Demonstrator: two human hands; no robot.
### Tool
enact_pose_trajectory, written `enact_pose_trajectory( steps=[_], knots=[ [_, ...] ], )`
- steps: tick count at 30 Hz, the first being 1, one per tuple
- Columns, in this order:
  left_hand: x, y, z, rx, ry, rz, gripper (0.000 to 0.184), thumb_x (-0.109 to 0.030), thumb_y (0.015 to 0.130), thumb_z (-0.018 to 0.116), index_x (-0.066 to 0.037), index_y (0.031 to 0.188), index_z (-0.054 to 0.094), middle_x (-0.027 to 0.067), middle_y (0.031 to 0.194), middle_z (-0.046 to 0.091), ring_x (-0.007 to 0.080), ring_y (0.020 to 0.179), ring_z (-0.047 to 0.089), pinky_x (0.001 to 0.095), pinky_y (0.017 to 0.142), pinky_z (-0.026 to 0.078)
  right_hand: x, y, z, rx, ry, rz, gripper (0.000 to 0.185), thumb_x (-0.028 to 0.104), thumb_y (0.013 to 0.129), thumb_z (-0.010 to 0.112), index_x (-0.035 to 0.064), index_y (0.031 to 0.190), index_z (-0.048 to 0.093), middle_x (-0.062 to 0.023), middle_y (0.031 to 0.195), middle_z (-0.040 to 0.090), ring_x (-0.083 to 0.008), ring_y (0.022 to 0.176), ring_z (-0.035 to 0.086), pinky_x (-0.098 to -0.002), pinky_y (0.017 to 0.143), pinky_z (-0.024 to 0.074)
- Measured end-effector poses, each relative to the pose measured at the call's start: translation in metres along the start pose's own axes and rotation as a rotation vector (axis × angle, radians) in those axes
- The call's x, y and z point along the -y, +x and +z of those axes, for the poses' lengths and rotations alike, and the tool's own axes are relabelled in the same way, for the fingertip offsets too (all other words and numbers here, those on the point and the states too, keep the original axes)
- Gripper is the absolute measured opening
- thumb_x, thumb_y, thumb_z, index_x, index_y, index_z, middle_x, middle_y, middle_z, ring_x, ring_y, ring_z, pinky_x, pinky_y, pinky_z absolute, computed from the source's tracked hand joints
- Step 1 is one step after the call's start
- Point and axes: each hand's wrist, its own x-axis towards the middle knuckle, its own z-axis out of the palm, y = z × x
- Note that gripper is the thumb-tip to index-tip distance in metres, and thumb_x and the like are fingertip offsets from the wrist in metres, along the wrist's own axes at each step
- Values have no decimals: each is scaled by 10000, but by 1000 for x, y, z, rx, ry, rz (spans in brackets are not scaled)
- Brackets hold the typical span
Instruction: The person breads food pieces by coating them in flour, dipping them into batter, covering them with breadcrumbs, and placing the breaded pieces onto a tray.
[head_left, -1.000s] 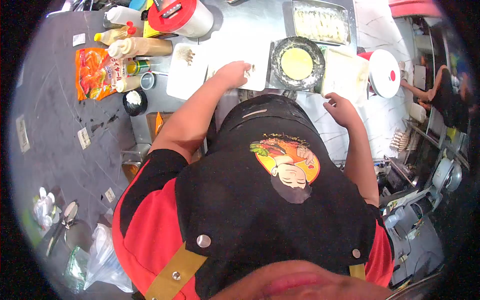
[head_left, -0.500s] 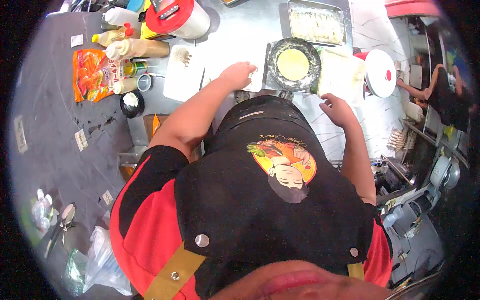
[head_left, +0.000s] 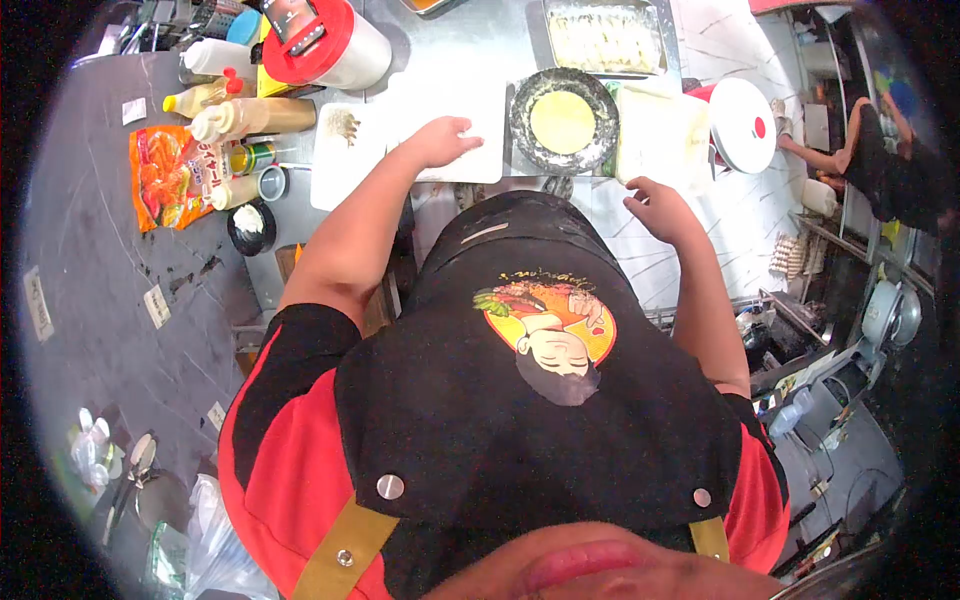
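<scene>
My left hand (head_left: 442,142) hovers over or rests on a white board (head_left: 490,150), thumb and fingers apart; nothing shows in it, though the area is overexposed. To its right sits a black floured plate (head_left: 522,105) bearing a round, flat, pale-yellow dough wrapper (head_left: 563,122), perhaps a stack. Near the table's front edge, below a pale, flat item (head_left: 660,135) that I cannot make out, my right hand (head_left: 660,208) hangs with loosely bent, separated fingers and holds nothing visible. A metal tray (head_left: 662,45) farther back carries rows of pale, folded dumplings (head_left: 600,45).
A smaller white board (head_left: 335,175) with a greyish clump lies left. Beyond are squeeze bottles (head_left: 265,115), an orange bag (head_left: 160,180), a small black bowl (head_left: 250,240) and a red-lidded bucket (head_left: 365,50). A white round lid (head_left: 742,125) is right. Another person (head_left: 890,160) is at far right.
The whole view has shifted slightly, moving the scene left. My left hand has its fingers stretched more to the right over the board. My right hand stays near the table edge.
</scene>
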Motion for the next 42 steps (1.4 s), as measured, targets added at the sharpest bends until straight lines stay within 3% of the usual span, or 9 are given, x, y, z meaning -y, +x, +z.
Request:
enact_pose_trajectory(
  steps=[5, 8, 11, 17, 20, 33, 36, 38, 42],
  knots=[
    [-5, -31, 0, -154, 293, 262, 614, -362, 885, 823, -42, 1384, 664, 302, 1486, 599, 434, 1403, 568, 465, 1172, 485, -7, -5, 1, -18, 25, 16, 428, 332, 988, 735, 47, 1306, 707, -224, 1134, 790, -417, 1044, 756, -475, 945, 588],
    [-27, -52, -3, -169, 370, -6, 702, -352, 846, 852, -73, 1445, 615, 301, 1583, 503, 441, 1468, 490, 488, 1200, 455, -13, -7, 3, -21, 23, 13, 426, 326, 984, 735, 43, 1300, 709, -227, 1130, 789, -421, 1037, 757, -478, 937, 591],
    [-35, -52, -1, -135, 429, -97, 684, -344, 847, 856, -112, 1438, 600, 181, 1457, 582, 382, 1417, 529, 507, 1144, 502, -13, -7, 3, -4, 2, -5, 425, 324, 981, 734, 39, 1296, 710, -228, 1129, 789, -423, 1039, 755, -481, 937, 589],
    [-18, -39, 10, -263, 491, 31, 558, -294, 876, 822, -94, 1361, 632, 168, 1355, 632, 361, 1359, 574, 512, 1098, 524, -4, -6, -1, -7, -3, -27, 426, 329, 984, 722, 39, 1297, 711, -227, 1125, 789, -421, 1052, 750, -484, 949, 583],
    [-11, -26, 7, -23, 450, 2, 512, -295, 896, 762, -72, 1347, 667, 193, 1338, 670, 357, 1317, 620, 487, 1101, 522, -5, -8, -3, -20, -3, -21, 427, 325, 985, 718, 34, 1298, 709, -226, 1122, 790, -418, 1050, 751, -483, 950, 583],
    [-1, -3, 15, 157, 424, 96, 744, -378, 862, 809, -7, 1480, 625, 217, 1464, 665, 375, 1371, 625, 439, 1177, 483, -22, -21, 16, -37, 2, -41, 483, 375, 940, 736, 58, 1304, 732, -269, 1218, 755, -429, 1144, 726, -502, 1028, 560],
    [-11, -3, 6, 173, 240, -12, 639, -328, 875, 746, 24, 1404, 671, 277, 1341, 716, 419, 1290, 671, 442, 1130, 509, -23, -20, 22, -89, -49, -54, 462, 336, 954, 713, 69, 1331, 697, -236, 1117, 782, -412, 1082, 743, -492, 968, 572],
    [21, 12, 9, 195, 48, 18, 392, -297, 909, 705, 22, 1132, 742, 241, 1043, 774, 388, 954, 724, 451, 885, 548, -24, -20, 24, -90, -34, -50, 464, 341, 957, 710, 58, 1325, 700, -238, 1137, 779, -415, 1103, 736, -499, 973, 568],
    [50, 24, 10, 217, -229, -31, 347, -288, 931, 700, 17, 1092, 741, 220, 976, 765, 366, 875, 702, 449, 835, 539, -16, -30, 12, -99, -17, -19, 444, 334, 955, 718, 65, 1309, 711, -232, 1182, 770, -415, 1143, 724, -508, 977, 566]
  ],
)
